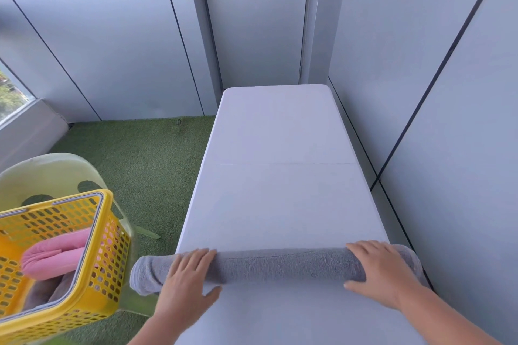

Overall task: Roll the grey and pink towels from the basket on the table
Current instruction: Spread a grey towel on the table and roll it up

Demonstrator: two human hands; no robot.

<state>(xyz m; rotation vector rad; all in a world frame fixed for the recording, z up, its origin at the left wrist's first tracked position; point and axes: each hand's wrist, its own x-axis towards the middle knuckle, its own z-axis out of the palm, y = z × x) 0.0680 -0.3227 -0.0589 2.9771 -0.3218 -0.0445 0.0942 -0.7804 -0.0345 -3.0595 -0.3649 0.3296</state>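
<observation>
Head view, starting at the far left: a window (11, 95) shows a strip of greenery, and near it a yellow basket (108, 230) with slotted walls sits on a pale translucent chair (56, 173), tilted in the frame. Inside the basket lies a pink towel (53, 258), loosely folded, and under it there is a darker grey cloth (47, 291), too blurred to make out further. Green turf flooring (145, 159) fills the space between the chair and the white table (280, 204), which runs from the near edge towards a closed grey door (258, 22) at the far end. Across the near part of the table lies the grey towel (280, 265), rolled into a long tube set crosswise; its left end sticks out past the table's left edge, towards the basket, and its right end reaches the right edge. The left hand (187, 277) rests on top of the roll near its left end, fingers close together and laid over the tube, thumb spread apart on the near side. The right hand (378, 274) lies on the roll near its right end in the same way, fingers draped over the top and thumb out flat along the near side. Grey wall panels (462, 120) stand close along the table's right side.
</observation>
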